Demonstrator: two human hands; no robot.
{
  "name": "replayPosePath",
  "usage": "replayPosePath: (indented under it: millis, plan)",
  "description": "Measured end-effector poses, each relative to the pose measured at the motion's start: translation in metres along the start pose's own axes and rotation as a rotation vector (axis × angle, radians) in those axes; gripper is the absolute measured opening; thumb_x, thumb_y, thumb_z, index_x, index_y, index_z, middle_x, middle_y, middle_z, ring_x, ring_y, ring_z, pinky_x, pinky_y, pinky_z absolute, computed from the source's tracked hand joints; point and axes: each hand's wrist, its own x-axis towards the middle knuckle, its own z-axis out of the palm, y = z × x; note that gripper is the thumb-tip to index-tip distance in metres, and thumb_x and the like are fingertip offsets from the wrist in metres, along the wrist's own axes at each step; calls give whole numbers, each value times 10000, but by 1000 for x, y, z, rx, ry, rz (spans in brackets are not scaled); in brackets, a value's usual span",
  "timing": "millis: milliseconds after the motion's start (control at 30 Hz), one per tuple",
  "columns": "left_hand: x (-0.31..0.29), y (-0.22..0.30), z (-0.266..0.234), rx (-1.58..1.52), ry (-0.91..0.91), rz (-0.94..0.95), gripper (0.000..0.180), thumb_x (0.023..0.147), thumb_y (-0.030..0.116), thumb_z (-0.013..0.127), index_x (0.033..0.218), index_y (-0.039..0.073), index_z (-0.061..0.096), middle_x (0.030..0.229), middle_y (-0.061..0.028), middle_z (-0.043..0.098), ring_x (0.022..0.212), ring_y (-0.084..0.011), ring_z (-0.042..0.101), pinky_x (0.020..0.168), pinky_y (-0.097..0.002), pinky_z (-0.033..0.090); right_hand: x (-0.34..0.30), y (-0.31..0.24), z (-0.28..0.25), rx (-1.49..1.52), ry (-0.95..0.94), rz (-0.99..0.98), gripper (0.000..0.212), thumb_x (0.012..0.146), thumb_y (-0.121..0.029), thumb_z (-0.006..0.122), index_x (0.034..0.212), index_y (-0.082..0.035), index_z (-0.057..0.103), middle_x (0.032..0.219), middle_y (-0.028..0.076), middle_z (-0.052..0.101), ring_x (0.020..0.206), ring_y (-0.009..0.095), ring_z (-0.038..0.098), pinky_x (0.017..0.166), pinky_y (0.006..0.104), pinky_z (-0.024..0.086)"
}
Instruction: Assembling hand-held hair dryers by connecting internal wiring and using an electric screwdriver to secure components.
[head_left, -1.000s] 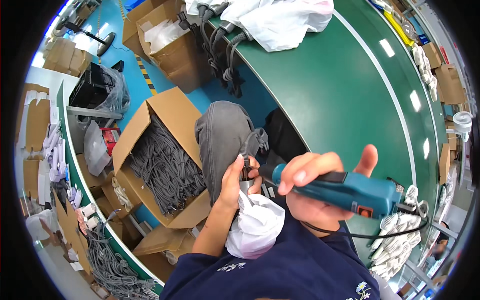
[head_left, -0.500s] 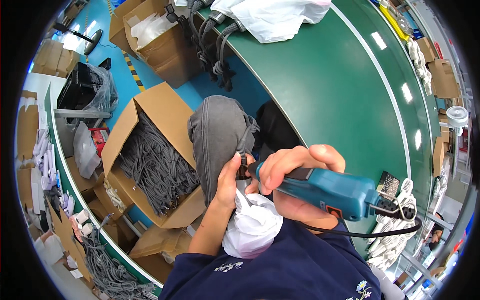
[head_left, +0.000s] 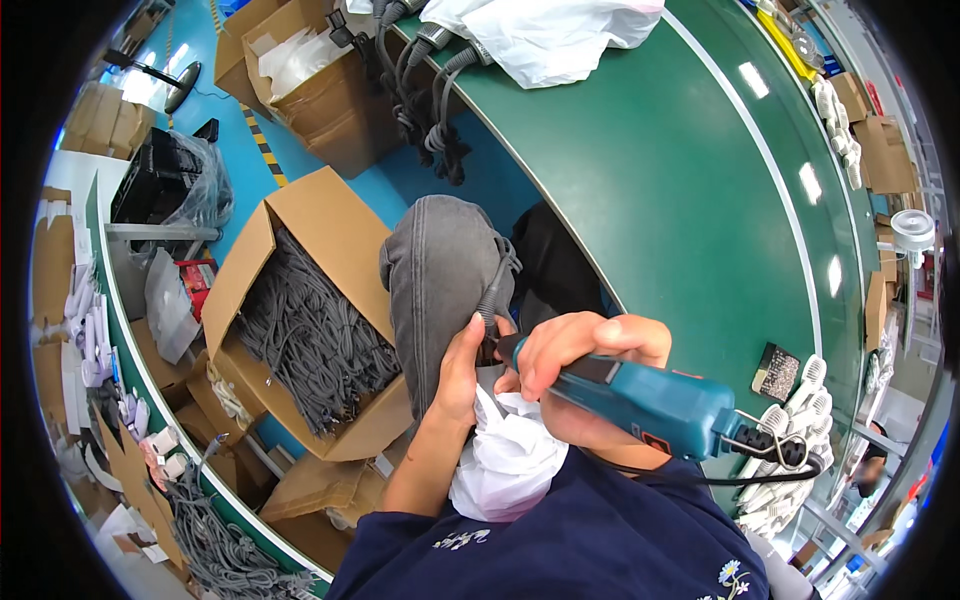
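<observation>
My right hand (head_left: 585,350) is wrapped round a teal electric screwdriver (head_left: 672,402), its back end pointing right and its tip aimed at the work by my left hand. My left hand (head_left: 462,372) is closed on a cable fitting, from which a grey cable (head_left: 490,298) with a ribbed sleeve runs up over my knee. A silvery part shows between the hands. Below it hangs a crumpled white bag (head_left: 508,462), gathered round the lower end of the held piece and resting against my shirt. The screwdriver's very tip is hidden by my fingers.
Left of my knee stands an open carton (head_left: 325,215) full of grey cables. A green table (head_left: 680,200) curves along the right, bearing white power strips (head_left: 790,460) and a small box of screws (head_left: 775,372). Dark plugs (head_left: 435,130) dangle off its far edge.
My right hand and the screwdriver have shifted slightly left, and the tool's back end has dipped a little toward me. My left hand still grips the cable fitting.
</observation>
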Motion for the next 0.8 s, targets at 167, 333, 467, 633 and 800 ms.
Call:
replayPosePath:
  millis: [167,333,467,633,800]
  plan:
    - [0,-3,-7,-37,17,-62,424,1006,417,367,888,23,472,629,-64,489,430,-134,442,422,-260,370,6,-5,-5,-86,22,118,820,829,-648,557,1342,-50,327,735,198,593,590,273,570,525,352,520]
    - [3,-4,-9,-40,-62,-39,423,1003,425,376,893,29,478,623,-62,489,428,-137,441,424,-267,379,5,6,-12,19,-18,90,741,831,-608,586,1279,-55,380,786,227,577,631,289,582,514,380,580]
    - [1,-3,-12,-41,-79,-48,418,1005,428,372,890,38,472,622,-64,484,431,-140,438,427,-267,379,7,-5,-5,-27,108,218,729,844,-629,550,1283,-68,393,830,239,587,665,295,589,479,348,560]
    - [-2,0,2,42,103,-52,429,1007,443,359,891,45,469,591,-65,465,433,-146,435,432,-269,386,-4,0,-5,71,69,144,629,870,-570,525,1247,-72,448,776,241,583,691,351,563,558,416,509]
    - [-3,-4,-17,-202,-191,-166,421,1000,460,374,987,55,489,700,-53,474,480,-153,457,473,-273,415,13,-8,-7,22,48,-31,618,879,-591,507,1225,-80,479,827,185,600,576,259,569,505,365,489]
